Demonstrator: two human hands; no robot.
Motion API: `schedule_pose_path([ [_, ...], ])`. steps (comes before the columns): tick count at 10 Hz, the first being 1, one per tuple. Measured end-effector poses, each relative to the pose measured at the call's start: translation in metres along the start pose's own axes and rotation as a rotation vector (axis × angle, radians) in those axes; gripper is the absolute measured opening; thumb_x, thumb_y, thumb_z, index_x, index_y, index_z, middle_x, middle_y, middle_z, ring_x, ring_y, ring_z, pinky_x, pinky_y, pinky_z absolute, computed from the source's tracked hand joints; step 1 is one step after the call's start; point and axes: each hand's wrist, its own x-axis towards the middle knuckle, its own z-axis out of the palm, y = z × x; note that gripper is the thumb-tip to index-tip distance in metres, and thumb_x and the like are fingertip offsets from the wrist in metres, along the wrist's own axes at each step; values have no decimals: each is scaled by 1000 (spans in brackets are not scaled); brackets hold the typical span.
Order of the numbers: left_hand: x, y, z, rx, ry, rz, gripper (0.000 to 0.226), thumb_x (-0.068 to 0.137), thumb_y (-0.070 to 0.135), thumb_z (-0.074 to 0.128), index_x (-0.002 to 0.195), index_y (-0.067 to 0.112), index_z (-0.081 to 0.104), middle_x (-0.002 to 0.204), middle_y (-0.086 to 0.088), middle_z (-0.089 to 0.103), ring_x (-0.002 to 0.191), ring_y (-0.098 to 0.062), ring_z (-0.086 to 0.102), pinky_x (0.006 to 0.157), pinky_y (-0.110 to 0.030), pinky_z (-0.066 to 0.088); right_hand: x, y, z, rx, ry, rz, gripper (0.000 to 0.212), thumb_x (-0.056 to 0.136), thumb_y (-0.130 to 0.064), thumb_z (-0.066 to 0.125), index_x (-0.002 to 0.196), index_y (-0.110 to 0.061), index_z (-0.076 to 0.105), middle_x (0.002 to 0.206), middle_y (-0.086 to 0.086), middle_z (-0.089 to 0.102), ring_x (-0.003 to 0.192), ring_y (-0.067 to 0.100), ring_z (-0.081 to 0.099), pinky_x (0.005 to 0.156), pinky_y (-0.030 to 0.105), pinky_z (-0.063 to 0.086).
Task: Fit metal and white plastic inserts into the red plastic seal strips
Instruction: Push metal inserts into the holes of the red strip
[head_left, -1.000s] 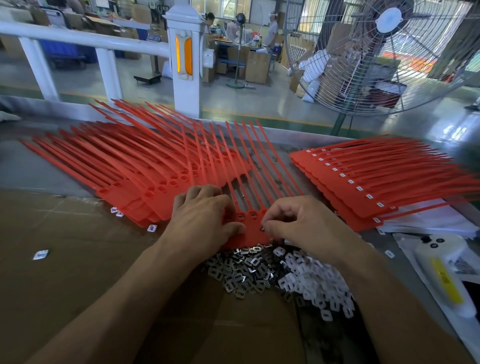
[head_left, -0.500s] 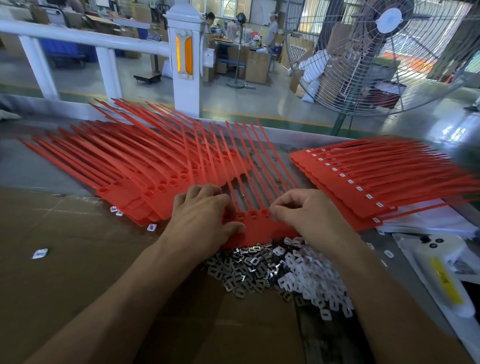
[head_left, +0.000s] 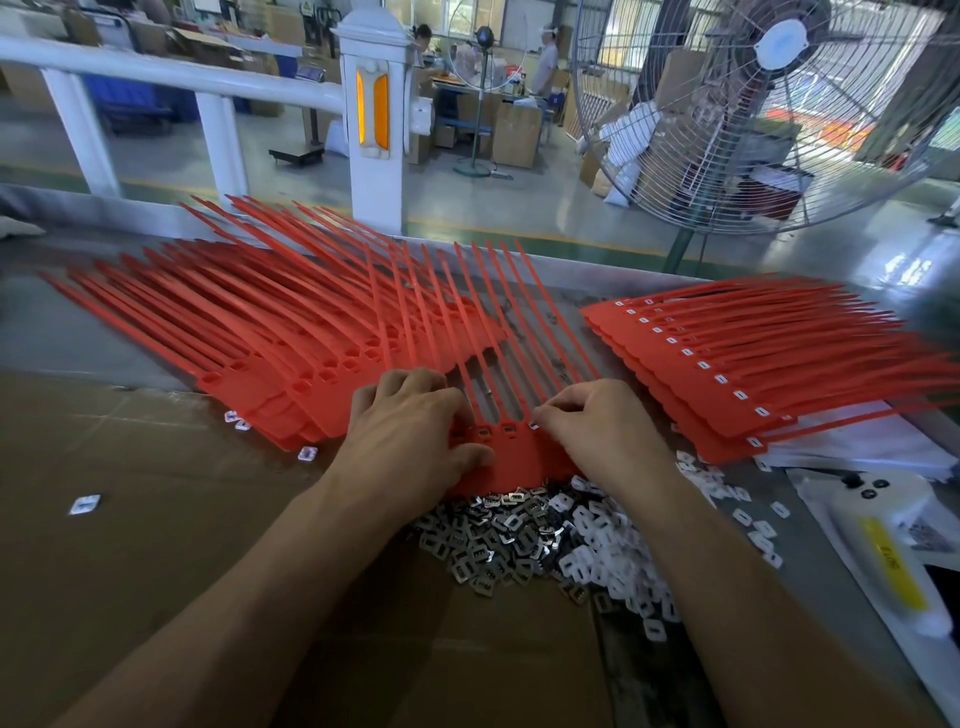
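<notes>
A joined row of red seal strips (head_left: 511, 457) lies in front of me, tails pointing away. My left hand (head_left: 410, 431) holds its left part down, fingers curled over the sockets and thumb on the flat tag. My right hand (head_left: 597, 426) pinches a small insert (head_left: 534, 425) at a socket on the row's right side. Just below the hands is a heap of metal inserts (head_left: 488, 540), with white plastic inserts (head_left: 608, 551) beside it. A fan of strips with bare sockets (head_left: 249, 338) spreads to the left. Strips with white inserts fitted (head_left: 727, 374) are stacked on the right.
Brown cardboard (head_left: 156, 519) covers the near table. Stray inserts (head_left: 85, 504) lie on it. A white device with a yellow label (head_left: 893, 551) lies at the right edge. A large floor fan (head_left: 769, 104) and a white railing post (head_left: 374, 119) stand beyond the table.
My right hand has moved up from the near edge of the row, by the insert heap, to its sockets. My left hand has stayed on the strips.
</notes>
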Motion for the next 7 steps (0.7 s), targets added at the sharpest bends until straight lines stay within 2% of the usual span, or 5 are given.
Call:
schedule_pose_path([
  [1,0,0,1,8,3,1,45,83,68,64,117,39,65,146,13,41,137,-13,24,111,-39,14,1,0,2,-18,11,7,12,89,-38,76,80,-30,77,71,-14,72,69,1,66,61,25,46],
  [2,-1,0,0,10,-2,-1,45,83,69,63,117,39,64,147,13,41,137,-13,24,112,-39,14,2,0,4,-57,41,5,15,88,-37,78,75,-31,74,72,-16,70,69,0,64,59,24,47],
  [4,-1,0,0,2,-10,-6,45,83,69,63,117,40,64,147,13,40,137,-13,23,111,-38,13,2,0,3,-47,30,2,12,89,-36,78,78,-32,74,78,-18,69,74,-1,63,60,23,45],
  [6,0,0,-1,-6,-23,-8,44,83,69,63,117,41,64,147,13,40,138,-13,22,112,-39,14,-7,4,-11,18,-37,-61,11,97,-37,69,92,-32,78,88,-16,73,87,2,66,75,27,49],
  [7,0,0,-2,-4,-25,-8,44,83,68,63,118,41,64,148,13,40,139,-14,23,112,-40,14,-15,4,-25,3,-132,-147,9,95,-37,72,87,-37,77,86,-23,72,85,-8,64,74,20,44],
])
